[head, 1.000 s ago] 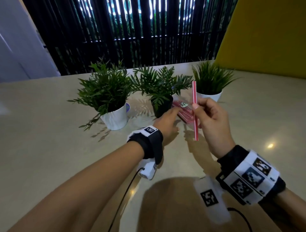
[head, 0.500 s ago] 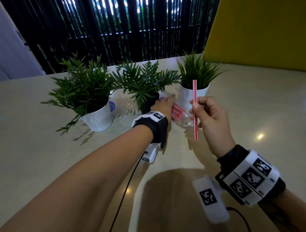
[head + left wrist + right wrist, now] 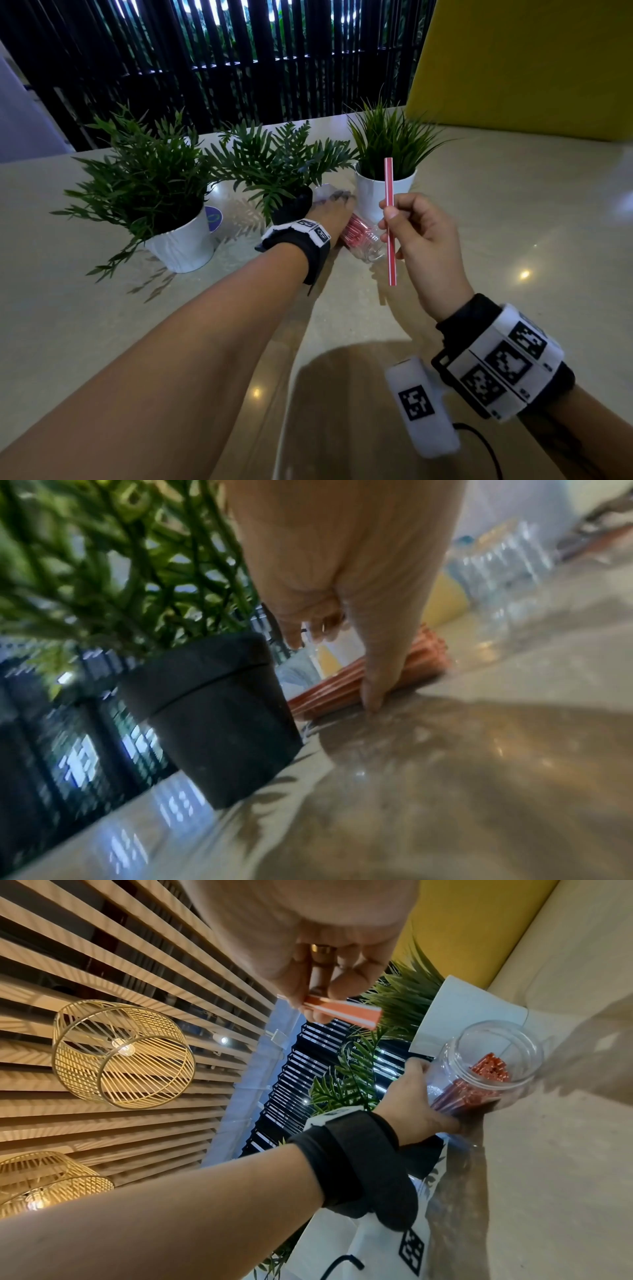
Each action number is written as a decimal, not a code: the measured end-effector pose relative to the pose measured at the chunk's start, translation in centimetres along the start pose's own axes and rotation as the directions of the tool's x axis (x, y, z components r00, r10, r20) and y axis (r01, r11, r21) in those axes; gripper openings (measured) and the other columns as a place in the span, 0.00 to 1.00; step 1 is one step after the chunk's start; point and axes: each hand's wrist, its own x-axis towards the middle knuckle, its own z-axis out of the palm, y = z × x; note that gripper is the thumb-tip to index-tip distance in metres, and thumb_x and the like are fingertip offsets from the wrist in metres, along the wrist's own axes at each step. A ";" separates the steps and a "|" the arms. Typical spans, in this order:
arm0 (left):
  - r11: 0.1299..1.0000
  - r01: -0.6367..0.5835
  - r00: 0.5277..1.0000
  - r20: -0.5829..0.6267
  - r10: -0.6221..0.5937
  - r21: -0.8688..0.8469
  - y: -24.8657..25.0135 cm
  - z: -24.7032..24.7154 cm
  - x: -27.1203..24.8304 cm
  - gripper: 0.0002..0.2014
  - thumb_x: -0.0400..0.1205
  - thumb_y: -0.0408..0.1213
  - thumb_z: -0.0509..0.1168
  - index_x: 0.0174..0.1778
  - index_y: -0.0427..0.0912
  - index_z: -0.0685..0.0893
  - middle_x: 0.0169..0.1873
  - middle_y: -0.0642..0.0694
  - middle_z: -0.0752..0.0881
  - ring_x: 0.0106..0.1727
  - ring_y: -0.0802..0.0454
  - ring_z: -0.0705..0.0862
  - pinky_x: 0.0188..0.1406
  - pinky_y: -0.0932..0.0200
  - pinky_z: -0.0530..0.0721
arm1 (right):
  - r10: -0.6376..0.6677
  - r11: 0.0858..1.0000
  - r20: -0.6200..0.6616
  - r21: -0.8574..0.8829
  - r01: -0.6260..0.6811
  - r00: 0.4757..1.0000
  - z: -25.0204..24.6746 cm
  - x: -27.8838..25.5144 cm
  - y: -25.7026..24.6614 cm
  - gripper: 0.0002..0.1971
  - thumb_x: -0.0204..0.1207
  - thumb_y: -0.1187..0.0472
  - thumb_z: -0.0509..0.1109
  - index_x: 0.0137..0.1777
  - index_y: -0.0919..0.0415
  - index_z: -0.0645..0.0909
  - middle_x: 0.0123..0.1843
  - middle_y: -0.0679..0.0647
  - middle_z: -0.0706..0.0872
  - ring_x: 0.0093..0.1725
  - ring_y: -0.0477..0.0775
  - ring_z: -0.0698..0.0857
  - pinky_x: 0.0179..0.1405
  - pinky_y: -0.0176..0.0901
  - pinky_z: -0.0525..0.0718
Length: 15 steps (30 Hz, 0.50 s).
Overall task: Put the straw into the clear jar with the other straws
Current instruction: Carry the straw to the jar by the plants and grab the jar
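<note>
A red-and-white striped straw (image 3: pixel 388 178) stands upright, pinched by my right hand (image 3: pixel 394 219) between thumb and fingers, above the table. A clear jar (image 3: pixel 368 245) lies tilted on the table just left of it, with several red straws (image 3: pixel 352 231) inside. My left hand (image 3: pixel 332 209) grips the jar from above. In the right wrist view the jar (image 3: pixel 496 1031) shows its open mouth, with the straws (image 3: pixel 486 1069) visible inside and the held straw (image 3: pixel 346 1012) up and to the left of it. In the left wrist view my fingers (image 3: pixel 377 669) wrap over the straws (image 3: pixel 325 693).
Three potted plants stand right behind the jar: a white pot (image 3: pixel 181 243) at left, a black pot (image 3: pixel 293 209) beside my left hand, a white pot (image 3: pixel 373 195) behind the straw. A yellow panel (image 3: pixel 531 61) rises at the back right. The beige table (image 3: pixel 531 222) spreads to the right.
My left hand has reached further over the jar and taken a grip on it. The right hand still holds the straw upright in much the same place.
</note>
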 end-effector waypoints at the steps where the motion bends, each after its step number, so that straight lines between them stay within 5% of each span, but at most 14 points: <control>1: 0.999 -0.021 1.000 0.002 0.021 0.042 0.2 0.0 0.0 0.26 0.81 0.28 0.55 0.75 0.31 0.59 0.76 0.30 0.66 0.77 0.36 0.66 0.69 0.37 0.74 | -0.002 1.000 0.001 -0.005 0.002 1.000 -0.1 0.0 0.0 0.09 0.77 0.66 0.61 0.41 0.53 0.78 0.34 0.48 0.80 0.34 0.41 0.78 0.29 0.23 0.73; 4: 0.982 -0.054 0.998 0.000 0.055 0.179 0.7 -0.3 0.2 0.24 0.81 0.27 0.52 0.74 0.34 0.61 0.74 0.32 0.68 0.76 0.36 0.64 0.67 0.37 0.71 | -0.007 1.000 -0.005 -0.024 0.007 1.000 -0.4 0.1 0.2 0.09 0.77 0.66 0.61 0.41 0.51 0.78 0.34 0.46 0.80 0.33 0.38 0.78 0.30 0.23 0.73; 9: 0.945 -0.184 0.982 0.090 0.166 0.272 0.7 -1.9 0.5 0.40 0.62 0.44 0.75 0.69 0.41 0.66 0.68 0.36 0.71 0.71 0.38 0.67 0.64 0.38 0.71 | -0.018 0.999 -0.018 -0.039 0.018 1.000 -0.9 0.1 0.1 0.09 0.78 0.66 0.61 0.42 0.51 0.78 0.35 0.47 0.80 0.34 0.41 0.78 0.30 0.23 0.73; 15: 0.967 -0.081 0.997 -0.019 0.079 -0.240 2.1 -1.6 -1.1 0.30 0.55 0.48 0.73 0.50 0.47 0.69 0.42 0.43 0.84 0.40 0.41 0.84 0.40 0.47 0.85 | -0.036 0.999 -0.041 -0.041 0.034 0.999 -1.5 0.3 -0.5 0.11 0.78 0.66 0.61 0.41 0.49 0.77 0.34 0.48 0.80 0.32 0.38 0.78 0.30 0.23 0.73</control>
